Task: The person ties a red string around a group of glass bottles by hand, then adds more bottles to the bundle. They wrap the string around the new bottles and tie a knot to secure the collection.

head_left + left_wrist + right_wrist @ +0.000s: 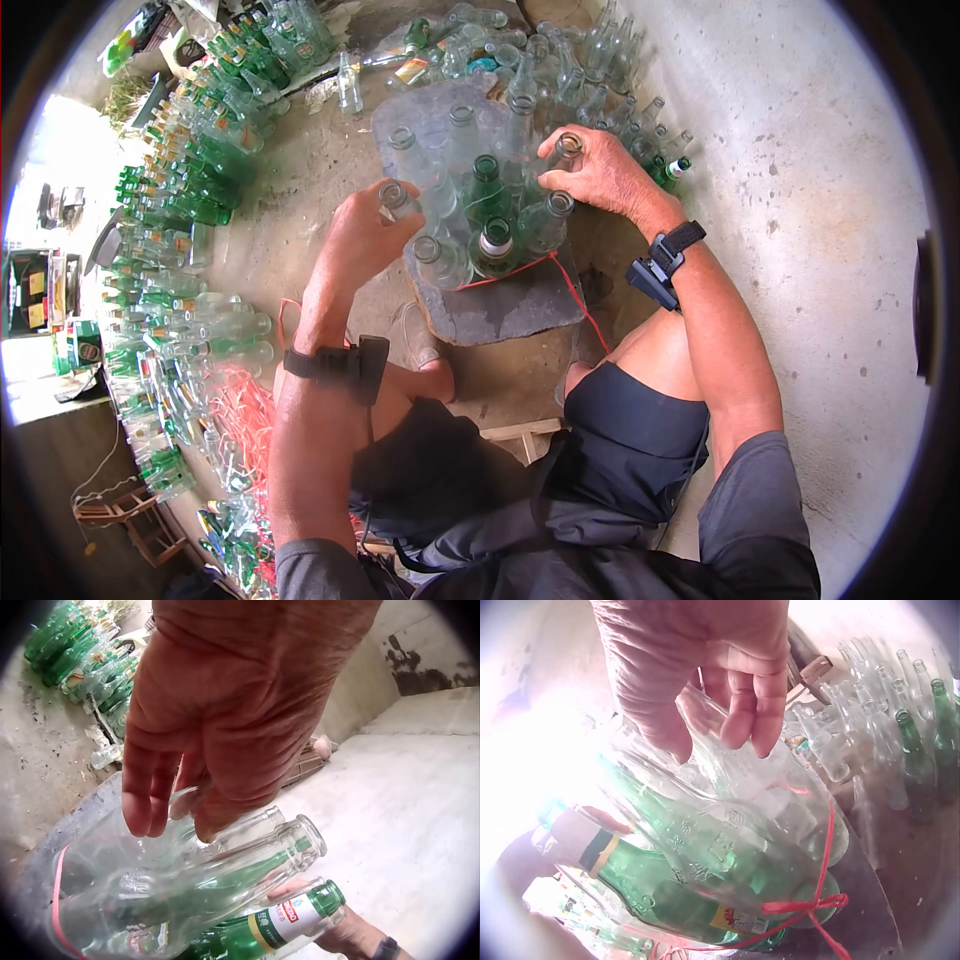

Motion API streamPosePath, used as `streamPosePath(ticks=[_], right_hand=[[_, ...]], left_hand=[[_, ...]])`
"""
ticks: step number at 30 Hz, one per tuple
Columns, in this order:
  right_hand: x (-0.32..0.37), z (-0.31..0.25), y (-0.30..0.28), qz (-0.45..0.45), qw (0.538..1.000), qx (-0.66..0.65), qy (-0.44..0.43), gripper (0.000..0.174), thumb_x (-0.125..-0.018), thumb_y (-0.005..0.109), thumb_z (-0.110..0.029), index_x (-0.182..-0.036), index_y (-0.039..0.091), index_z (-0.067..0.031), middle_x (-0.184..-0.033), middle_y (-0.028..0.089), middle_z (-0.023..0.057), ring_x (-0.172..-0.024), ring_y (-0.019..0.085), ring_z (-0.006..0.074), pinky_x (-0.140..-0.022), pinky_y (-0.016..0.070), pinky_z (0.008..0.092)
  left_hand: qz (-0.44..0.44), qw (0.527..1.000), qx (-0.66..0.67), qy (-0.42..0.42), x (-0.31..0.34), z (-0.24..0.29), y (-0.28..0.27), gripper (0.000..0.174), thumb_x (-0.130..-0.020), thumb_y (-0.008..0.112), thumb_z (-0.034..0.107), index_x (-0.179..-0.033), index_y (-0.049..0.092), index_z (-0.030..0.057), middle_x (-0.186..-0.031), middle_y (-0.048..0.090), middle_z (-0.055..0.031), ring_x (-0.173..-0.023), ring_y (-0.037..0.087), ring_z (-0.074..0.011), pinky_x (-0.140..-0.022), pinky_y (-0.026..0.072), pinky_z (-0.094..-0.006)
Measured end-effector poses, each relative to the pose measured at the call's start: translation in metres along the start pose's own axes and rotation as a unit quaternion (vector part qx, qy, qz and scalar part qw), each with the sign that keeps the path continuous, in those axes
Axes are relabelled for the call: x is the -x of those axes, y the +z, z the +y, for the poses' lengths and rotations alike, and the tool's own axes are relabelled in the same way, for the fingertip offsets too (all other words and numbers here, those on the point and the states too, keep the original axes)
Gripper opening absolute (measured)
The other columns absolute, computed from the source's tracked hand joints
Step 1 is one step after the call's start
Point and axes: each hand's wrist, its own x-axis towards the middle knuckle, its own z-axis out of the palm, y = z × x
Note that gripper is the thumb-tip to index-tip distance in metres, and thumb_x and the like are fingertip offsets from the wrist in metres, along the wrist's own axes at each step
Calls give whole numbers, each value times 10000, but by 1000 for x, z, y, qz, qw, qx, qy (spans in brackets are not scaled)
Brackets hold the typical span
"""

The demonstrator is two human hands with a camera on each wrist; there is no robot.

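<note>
Several glass bottles, clear and green, stand upright in a cluster on a dark stone slab (500, 318). Red string (574, 288) circles the cluster and is knotted at its near right side in the right wrist view. My left hand (355, 240) grips the neck of a clear bottle (395, 203) at the cluster's left side. At the far right, my right hand (615, 182) holds another clear bottle (568, 150) by its neck. Between the hands stand a green bottle (485, 182) and a labelled green bottle (495, 247).
Rows of green bottles (200, 170) and clear bottles (225, 328) line the left side. More clear bottles (600, 50) stand and lie beyond the slab. A heap of red string (240, 415) lies at left; a pale wall (800, 200) rises at right.
</note>
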Motion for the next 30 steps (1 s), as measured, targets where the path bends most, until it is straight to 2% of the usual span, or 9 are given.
streamPosePath(ticks=[3, 16, 19, 21, 22, 24, 25, 27, 30], right_hand=[[2, -6, -1, -17, 1000, -13, 8, 299, -835, 818, -125, -1089, 693, -30, -809, 620, -36, -737, 547, 47, -674, 482, 255], [4, -32, -16, -26, 996, 88, 2, 391, -845, 834, -292, -1120, 705, -46, -890, 668, -11, -739, 548, 83, -697, 490, 272], [1, -38, -19, 44, 993, 94, -58, 416, -852, 833, -356, -1112, 710, -56, -950, 691, 23, -776, 570, 129, -736, 506, 302], [-3, -50, -21, 118, 966, 160, -164, 469, -823, 844, -407, -1101, 726, -48, -1017, 720, 118, -922, 680, 298, -818, 547, 399], [-4, -58, -18, 143, 948, 185, -215, 414, -820, 838, -372, -1091, 734, -77, -981, 713, 107, -906, 665, 309, -855, 542, 406], [-4, -78, -10, 120, 946, 204, -223, 400, -814, 835, -369, -1080, 732, -88, -970, 717, 98, -922, 669, 299, -868, 539, 411], [-3, -88, -4, 97, 943, 223, -229, 387, -807, 832, -365, -1069, 731, -99, -960, 720, 89, -938, 673, 289, -880, 535, 417], [1, -102, 11, 79, 938, 248, -230, 347, -820, 810, -355, -1051, 725, -110, -951, 727, 83, -961, 684, 284, -875, 537, 437], [-2, -100, 33, 29, 914, 335, -227, 298, -855, 763, -325, -996, 700, -71, -946, 714, 133, -967, 698, 348, -854, 546, 470]], left_hand=[[-6, 1000, 8, -10, 1, -1, -2, 360, -878, 749, 185, -1207, 704, 44, -782, 695, -67, -629, 656, -135, -602, 554, -319], [3, 999, 14, -50, 3, 3, -4, 397, -816, 727, 195, -1194, 722, 74, -788, 715, -127, -686, 690, -200, -668, 551, -373], [1, 1000, -11, -20, 1, -4, -4, 419, -863, 755, 227, -1257, 703, 93, -760, 704, -84, -613, 672, -148, -585, 544, -325], [2, 1000, -3, -15, 2, -2, -3, 425, -858, 755, 232, -1259, 704, 101, -732, 691, -72, -606, 661, -141, -579, 534, -322], [4, 1000, -3, -16, 4, 1, -4, 425, -858, 755, 232, -1259, 704, 101, -732, 691, -72, -606, 661, -141, -579, 534, -322], [10, 999, -22, -34, 6, 8, -6, 432, -795, 728, 228, -1200, 729, 75, -1019, 769, -168, -951, 735, -297, -879, 561, -419], [12, 999, -22, -36, 5, 6, -5, 432, -795, 728, 228, -1200, 729, 75, -1019, 769, -168, -951, 735, -297, -879, 561, -419], [8, 1000, -27, -10, 3, 0, -4, 422, -853, 747, 249, -1255, 711, 123, -692, 669, -58, -604, 645, -135, -580, 520, -327], [19, 999, -36, 5, 4, -2, -4, 421, -849, 741, 250, -1249, 713, 124, -682, 663, -65, -601, 642, -140, -593, 525, -337]])
